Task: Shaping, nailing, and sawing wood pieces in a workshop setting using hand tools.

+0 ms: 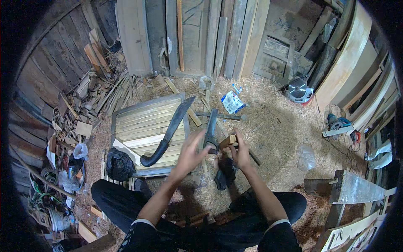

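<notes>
My right hand (241, 152) is closed on a small wooden block (228, 142), thumb and fingers gripping its right end. To its left, my left hand (192, 156) is held up with its fingers stretched out and nothing in them. A long dark piece (211, 125) with a broad lower end stands just beyond my left fingertips; I cannot tell its kind. A machete (171, 129) with a curved black handle lies across a slatted wooden panel (147, 119) left of my hands. Behind my right hand, a dark rod (254, 157) slants along the ground.
Sawdust and shavings cover the ground (279, 147). Scrap wood (84, 105) is heaped at left, near a black plastic bag (120, 164). A blue-and-white packet (233, 102) lies ahead. At right are a circular saw (299, 90), a blue power tool (336, 122) and a handsaw (357, 188).
</notes>
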`<state>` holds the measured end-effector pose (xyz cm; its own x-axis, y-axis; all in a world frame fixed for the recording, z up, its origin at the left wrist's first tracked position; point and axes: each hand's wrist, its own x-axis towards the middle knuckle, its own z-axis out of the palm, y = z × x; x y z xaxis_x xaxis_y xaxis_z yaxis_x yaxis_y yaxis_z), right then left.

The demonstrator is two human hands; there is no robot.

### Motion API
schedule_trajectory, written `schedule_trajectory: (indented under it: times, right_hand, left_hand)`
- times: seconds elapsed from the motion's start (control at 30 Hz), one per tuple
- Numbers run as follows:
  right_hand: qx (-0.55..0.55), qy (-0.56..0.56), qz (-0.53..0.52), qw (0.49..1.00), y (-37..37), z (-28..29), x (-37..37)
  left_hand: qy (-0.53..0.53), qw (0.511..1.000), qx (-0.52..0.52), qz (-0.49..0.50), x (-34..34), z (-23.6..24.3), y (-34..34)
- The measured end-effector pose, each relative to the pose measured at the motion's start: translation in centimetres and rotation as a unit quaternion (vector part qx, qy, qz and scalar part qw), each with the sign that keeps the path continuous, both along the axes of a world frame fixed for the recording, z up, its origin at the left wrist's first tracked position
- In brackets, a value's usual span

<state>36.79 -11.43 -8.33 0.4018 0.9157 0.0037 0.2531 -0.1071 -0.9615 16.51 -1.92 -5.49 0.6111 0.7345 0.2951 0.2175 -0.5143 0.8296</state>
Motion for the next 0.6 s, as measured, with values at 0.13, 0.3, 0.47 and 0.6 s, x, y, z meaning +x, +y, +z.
schedule_trajectory:
  times: [0.13, 0.3, 0.47, 0.6]
  right_hand:
    - [0.066, -0.205, 0.023, 0.976, -0.4, -4.7, 1.5]
    - [0.036, -0.197, 0.000, 0.980, 0.8, -3.5, -1.0]
    - [0.071, -0.206, -0.011, 0.976, 0.7, -6.3, -0.8]
    - [0.031, -0.117, -0.021, 0.992, 0.1, -5.7, -0.9]
  left_hand:
    - [0.071, 0.980, 0.141, 0.121, -5.0, 0.2, 0.2]
    - [0.184, 0.936, 0.185, 0.237, -9.5, -1.8, -0.2]
    - [0.188, 0.940, 0.127, 0.253, -9.9, -2.1, 0.9]
    - [0.131, 0.964, 0.075, 0.219, -8.4, 0.0, 0.3]
